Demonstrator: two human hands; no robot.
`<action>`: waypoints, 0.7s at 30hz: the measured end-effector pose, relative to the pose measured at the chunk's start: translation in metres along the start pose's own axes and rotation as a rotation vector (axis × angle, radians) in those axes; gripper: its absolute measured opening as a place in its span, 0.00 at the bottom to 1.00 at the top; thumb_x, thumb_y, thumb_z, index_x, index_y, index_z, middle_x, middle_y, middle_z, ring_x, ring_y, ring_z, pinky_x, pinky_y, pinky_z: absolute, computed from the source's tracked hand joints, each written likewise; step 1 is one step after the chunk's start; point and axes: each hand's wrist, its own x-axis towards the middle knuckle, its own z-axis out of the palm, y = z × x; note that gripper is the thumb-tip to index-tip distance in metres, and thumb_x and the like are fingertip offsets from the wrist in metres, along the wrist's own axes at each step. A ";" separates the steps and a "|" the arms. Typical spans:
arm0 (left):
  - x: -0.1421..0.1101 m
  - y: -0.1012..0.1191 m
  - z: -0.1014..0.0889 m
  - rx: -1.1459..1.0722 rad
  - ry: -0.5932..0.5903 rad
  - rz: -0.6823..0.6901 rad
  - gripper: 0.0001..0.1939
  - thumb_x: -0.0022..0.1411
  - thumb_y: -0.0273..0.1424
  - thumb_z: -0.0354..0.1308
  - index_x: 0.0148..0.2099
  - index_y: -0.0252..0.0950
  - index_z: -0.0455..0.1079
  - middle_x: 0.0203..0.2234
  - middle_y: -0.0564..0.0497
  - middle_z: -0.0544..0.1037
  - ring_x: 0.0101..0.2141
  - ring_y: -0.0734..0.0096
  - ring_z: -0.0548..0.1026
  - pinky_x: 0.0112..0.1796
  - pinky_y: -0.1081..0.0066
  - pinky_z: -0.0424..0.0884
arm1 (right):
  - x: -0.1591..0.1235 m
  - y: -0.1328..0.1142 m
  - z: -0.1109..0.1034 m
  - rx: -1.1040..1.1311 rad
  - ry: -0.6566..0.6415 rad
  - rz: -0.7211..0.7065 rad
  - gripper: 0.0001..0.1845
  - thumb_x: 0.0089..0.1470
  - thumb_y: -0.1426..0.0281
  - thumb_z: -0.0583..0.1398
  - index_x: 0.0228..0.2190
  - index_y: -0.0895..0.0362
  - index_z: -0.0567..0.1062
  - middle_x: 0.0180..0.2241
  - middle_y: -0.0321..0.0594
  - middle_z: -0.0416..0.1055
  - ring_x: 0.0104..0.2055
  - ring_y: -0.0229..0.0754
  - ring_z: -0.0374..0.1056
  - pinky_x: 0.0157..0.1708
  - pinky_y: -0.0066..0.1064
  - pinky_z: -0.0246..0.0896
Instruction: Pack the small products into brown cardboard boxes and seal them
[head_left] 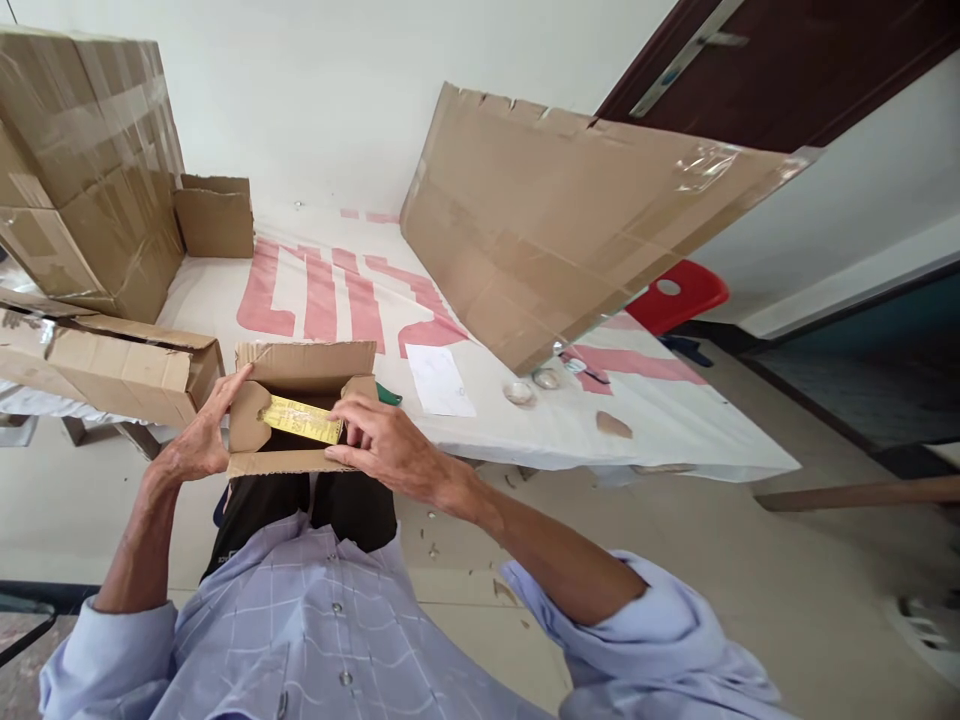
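Observation:
An open cardboard box (307, 365) is held in front of me at the near edge of the table, its flaps standing apart. My left hand (202, 430) grips the box's left side, thumb and fingers pressed on the cardboard. A yellow printed packet (300, 418) lies across the box opening. My right hand (390, 440) reaches over the box's right side, with its fingers at the packet's right end; the fingertips are partly hidden. Something green (388, 395) shows just behind the box, mostly covered.
Large taped cartons (97, 170) stand at the left, with a long low carton (112, 355) before them. A big cardboard sheet (570, 210) leans at the back right. Paper (441, 380), tape rolls (519, 392) and a cardboard scrap (613, 425) lie on the white-covered table (675, 430). A red chair (679, 295) stands behind.

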 end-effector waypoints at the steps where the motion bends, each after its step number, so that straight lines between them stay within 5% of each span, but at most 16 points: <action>1: 0.000 0.001 0.000 -0.007 -0.007 -0.005 0.62 0.60 0.28 0.69 0.88 0.41 0.40 0.77 0.33 0.61 0.77 0.33 0.61 0.74 0.37 0.63 | 0.008 0.000 -0.001 -0.060 -0.043 0.056 0.19 0.67 0.65 0.71 0.56 0.55 0.80 0.53 0.47 0.79 0.40 0.44 0.78 0.43 0.38 0.76; 4: 0.001 0.004 0.003 -0.046 -0.032 -0.026 0.62 0.58 0.24 0.66 0.88 0.42 0.39 0.78 0.34 0.59 0.78 0.34 0.60 0.74 0.37 0.63 | 0.030 -0.005 0.002 -0.291 -0.224 0.183 0.28 0.65 0.61 0.73 0.62 0.55 0.77 0.60 0.53 0.77 0.54 0.56 0.79 0.53 0.44 0.74; 9: 0.002 -0.001 0.008 -0.102 0.000 -0.060 0.63 0.60 0.28 0.70 0.88 0.44 0.40 0.79 0.33 0.57 0.78 0.33 0.59 0.73 0.37 0.65 | 0.051 -0.014 0.002 -0.427 -0.356 0.256 0.15 0.67 0.66 0.67 0.53 0.57 0.83 0.51 0.51 0.83 0.55 0.57 0.78 0.56 0.45 0.69; 15: 0.019 -0.010 0.005 -0.199 0.050 -0.164 0.69 0.55 0.45 0.81 0.87 0.41 0.44 0.80 0.31 0.57 0.78 0.27 0.59 0.71 0.39 0.69 | 0.049 0.012 -0.041 -0.200 0.084 0.135 0.20 0.56 0.64 0.74 0.49 0.54 0.87 0.46 0.47 0.86 0.51 0.55 0.76 0.50 0.44 0.74; 21: 0.052 -0.028 0.000 -0.194 0.159 -0.275 0.69 0.50 0.40 0.81 0.86 0.40 0.49 0.80 0.33 0.58 0.78 0.30 0.60 0.74 0.39 0.65 | 0.041 0.042 -0.103 0.305 0.538 0.156 0.30 0.57 0.47 0.74 0.53 0.52 0.86 0.49 0.46 0.86 0.49 0.55 0.81 0.48 0.46 0.81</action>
